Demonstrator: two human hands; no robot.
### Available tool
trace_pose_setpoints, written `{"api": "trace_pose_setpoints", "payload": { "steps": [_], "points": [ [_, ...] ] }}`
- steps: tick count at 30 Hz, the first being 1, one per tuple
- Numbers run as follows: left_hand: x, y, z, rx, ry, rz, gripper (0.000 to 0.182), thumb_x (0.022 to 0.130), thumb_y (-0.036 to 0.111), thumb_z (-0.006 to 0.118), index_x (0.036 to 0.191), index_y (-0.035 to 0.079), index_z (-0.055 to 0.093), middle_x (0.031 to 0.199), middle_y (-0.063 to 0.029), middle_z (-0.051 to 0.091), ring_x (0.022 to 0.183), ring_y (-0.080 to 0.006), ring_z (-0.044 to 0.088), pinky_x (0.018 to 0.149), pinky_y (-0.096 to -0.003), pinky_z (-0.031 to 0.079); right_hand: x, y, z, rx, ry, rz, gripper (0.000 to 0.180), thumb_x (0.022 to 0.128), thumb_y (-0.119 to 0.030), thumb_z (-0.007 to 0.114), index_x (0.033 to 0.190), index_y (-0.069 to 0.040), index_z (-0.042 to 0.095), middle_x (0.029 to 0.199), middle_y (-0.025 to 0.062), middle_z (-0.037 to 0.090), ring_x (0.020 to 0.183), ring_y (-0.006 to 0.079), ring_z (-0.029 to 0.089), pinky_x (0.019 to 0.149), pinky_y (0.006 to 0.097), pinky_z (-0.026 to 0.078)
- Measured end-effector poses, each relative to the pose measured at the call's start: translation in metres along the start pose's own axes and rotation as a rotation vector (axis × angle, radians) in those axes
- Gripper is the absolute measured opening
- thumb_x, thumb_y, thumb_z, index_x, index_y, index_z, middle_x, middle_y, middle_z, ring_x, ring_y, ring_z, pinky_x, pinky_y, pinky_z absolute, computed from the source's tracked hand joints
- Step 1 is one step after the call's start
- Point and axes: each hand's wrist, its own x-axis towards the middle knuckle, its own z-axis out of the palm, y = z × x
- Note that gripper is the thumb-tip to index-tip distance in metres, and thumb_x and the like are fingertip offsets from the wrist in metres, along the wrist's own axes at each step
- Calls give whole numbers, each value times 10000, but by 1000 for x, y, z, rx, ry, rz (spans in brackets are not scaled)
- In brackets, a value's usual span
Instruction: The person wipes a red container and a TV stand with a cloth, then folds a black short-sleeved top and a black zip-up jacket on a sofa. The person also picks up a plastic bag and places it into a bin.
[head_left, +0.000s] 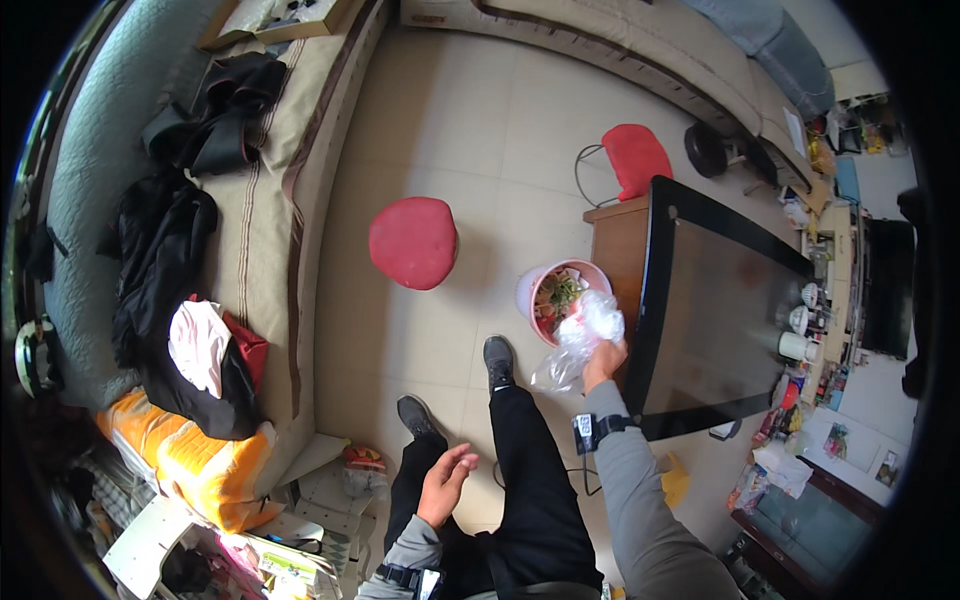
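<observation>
My right hand (606, 361) grips a crumpled clear plastic bag (589, 330) at the edge of a pink waste bin (534, 304). Part of the bag lies over the bin's opening, and its lower end hangs outside the rim. Green and brown scraps (561, 291) show inside the bin. Over my left thigh, my left hand (447, 484) is held with its fingers apart and nothing in it.
A glass-topped table (720, 315) with a black border stands right of the bin. A red round stool (413, 243) is ahead, another red seat (637, 161) beyond the table corner. A sofa (262, 225) with dark clothes (161, 255) runs along the left.
</observation>
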Motion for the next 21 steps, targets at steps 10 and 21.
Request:
{"api": "trace_pose_setpoints", "payload": {
  "steps": [10,21],
  "points": [
    [54,-71,35,-83,76,-258,394,1139,166,566,1498,5,551,1278,-123,715,1155,-203,689,1025,-335,534,82,114,61,-867,-519,-91,782,993,-400,628,1544,123,442,1704,337,230,1600,470,179,1316,473,166],
    [92,-86,48,-103,19,-304,392,1154,122,503,1530,13,523,1290,-112,692,1203,-167,652,1100,-318,505,149,213,91,-1255,-835,4,707,1101,-442,437,1553,101,468,1749,339,96,1617,534,45,1343,518,51]
  ]
}}
